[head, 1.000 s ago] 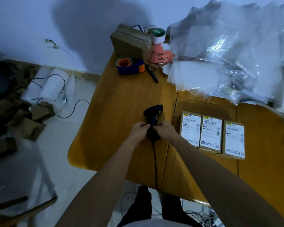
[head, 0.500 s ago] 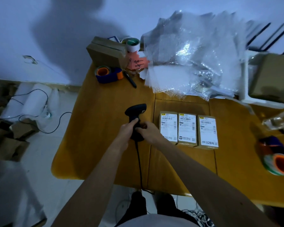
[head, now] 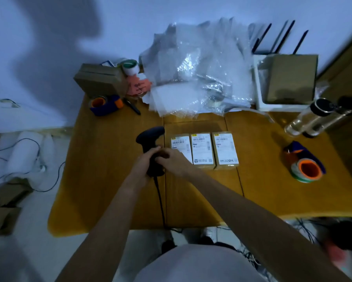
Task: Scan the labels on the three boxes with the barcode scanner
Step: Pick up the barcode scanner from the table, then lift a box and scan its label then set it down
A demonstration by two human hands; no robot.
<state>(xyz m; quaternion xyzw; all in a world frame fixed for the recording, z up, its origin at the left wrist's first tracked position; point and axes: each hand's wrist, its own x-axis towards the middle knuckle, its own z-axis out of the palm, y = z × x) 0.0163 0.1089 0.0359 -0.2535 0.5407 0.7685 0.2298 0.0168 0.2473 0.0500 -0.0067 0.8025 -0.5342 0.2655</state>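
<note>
Centrally, a black handheld barcode scanner [head: 150, 139] is held over the yellow-brown wooden table [head: 110, 169], its head tilted toward the far-left side and its dark cable [head: 159, 200] trailing down to the near table edge. The grip is clasped from the left by the left hand [head: 143, 166], whose fingers are wrapped round the handle. The right hand [head: 172, 160] is pressed against the same handle from the right, its fingers curled together on it. Just beside the scanner, to its right, three small brown cardboard boxes with white printed labels are laid side by side, touching: the left box [head: 180, 145], partly covered by the right hand, the middle box [head: 201, 148] and the right box [head: 224, 148]. Further back, a heap of clear bubble-wrap bags [head: 197, 78] is piled against the wall. A blue-and-orange tape dispenser [head: 106, 104] is seen at the far-left corner, and another one [head: 305, 165] lies well apart on the right
</note>
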